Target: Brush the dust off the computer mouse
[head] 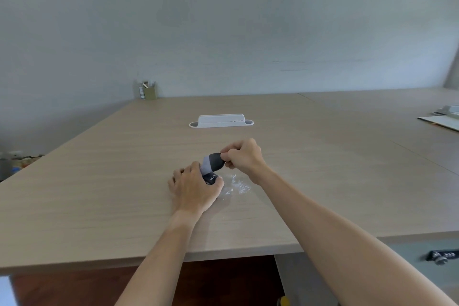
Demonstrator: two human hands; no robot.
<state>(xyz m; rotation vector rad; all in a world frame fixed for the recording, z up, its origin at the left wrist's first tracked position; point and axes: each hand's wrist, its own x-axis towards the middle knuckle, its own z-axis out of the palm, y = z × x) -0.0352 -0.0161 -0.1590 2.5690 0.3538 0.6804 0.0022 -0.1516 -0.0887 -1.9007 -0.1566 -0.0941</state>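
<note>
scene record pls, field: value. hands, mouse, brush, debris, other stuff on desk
left hand: on the desk, holding the dark computer mouse
right hand: pinching the brush by its dark handle end
brush: grey bristles down at the mouse
debris: white dust on the desk, right of the mouse
far centre: white cable tray
far left: pen holder
right edge: papers
</note>
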